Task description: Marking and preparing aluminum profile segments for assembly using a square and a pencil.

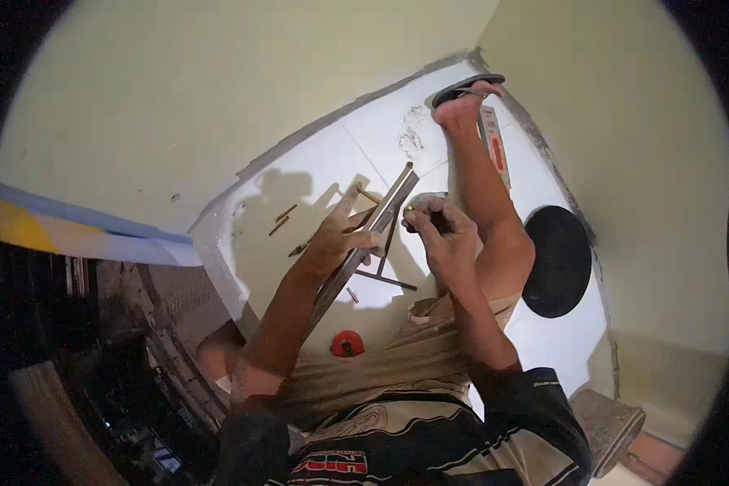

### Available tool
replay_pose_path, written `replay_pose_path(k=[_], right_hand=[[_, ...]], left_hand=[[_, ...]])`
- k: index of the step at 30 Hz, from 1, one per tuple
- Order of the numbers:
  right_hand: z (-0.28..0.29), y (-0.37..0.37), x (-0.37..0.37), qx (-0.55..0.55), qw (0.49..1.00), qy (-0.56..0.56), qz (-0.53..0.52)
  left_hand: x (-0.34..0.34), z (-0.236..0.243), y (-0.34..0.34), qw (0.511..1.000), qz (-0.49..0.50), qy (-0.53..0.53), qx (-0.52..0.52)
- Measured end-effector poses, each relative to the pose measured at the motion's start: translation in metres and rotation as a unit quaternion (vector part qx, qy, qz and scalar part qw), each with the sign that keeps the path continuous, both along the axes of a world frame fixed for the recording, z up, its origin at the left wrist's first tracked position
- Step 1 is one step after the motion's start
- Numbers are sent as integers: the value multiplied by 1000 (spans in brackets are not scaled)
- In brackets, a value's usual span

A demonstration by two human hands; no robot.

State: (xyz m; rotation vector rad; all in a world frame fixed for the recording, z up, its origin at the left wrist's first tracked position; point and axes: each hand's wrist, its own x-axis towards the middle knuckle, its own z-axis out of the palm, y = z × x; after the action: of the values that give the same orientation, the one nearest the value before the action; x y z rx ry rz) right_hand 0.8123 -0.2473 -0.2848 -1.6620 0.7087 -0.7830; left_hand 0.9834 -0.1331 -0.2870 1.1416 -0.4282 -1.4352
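My left hand (342,235) is closed around a long, narrow metal bar (389,201), which slants from my lap up toward the far wall. A short brown stick (368,194) shows by its forefinger; whether the fingers hold it is unclear. Beside the bar, my right hand (447,235) pinches a tiny yellowish piece (411,208) between thumb and forefinger. Its kind is too small to make out. Below both hands lies a dark T-shaped metal piece (385,279), partly hidden by the bar. A red tape measure (347,344) rests at my lap.
Several short brown sticks (280,220) lie on the white tiled floor (316,166) at left. A grey-and-red tool (496,150) lies past my outstretched leg. A black oval object (556,261) is at right. Crumbly debris (411,134) dots the tiles near the wall.
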Motion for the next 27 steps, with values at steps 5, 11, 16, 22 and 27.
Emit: replay_pose_path(k=[5, 11, 16, 22, 27], right_hand=[[-6, 13, 26, 16, 1000, -8, -15], [-24, 10, 27, -75, 996, -4, -41], [-23, 16, 33, 8, 998, -46, -46], [-34, 17, 41, -91, 993, -48, -55], [-31, 14, 44, -195, 972, -83, -107]], left_hand=[[5, -5, 6, 1000, 6, 2, -11], [8, -8, 3, 1000, -1, -8, -20], [11, -14, 3, 1000, 1, -5, -12], [11, -16, 4, 1000, 7, -3, -9], [12, -1, 4, 999, -16, 24, -25]])
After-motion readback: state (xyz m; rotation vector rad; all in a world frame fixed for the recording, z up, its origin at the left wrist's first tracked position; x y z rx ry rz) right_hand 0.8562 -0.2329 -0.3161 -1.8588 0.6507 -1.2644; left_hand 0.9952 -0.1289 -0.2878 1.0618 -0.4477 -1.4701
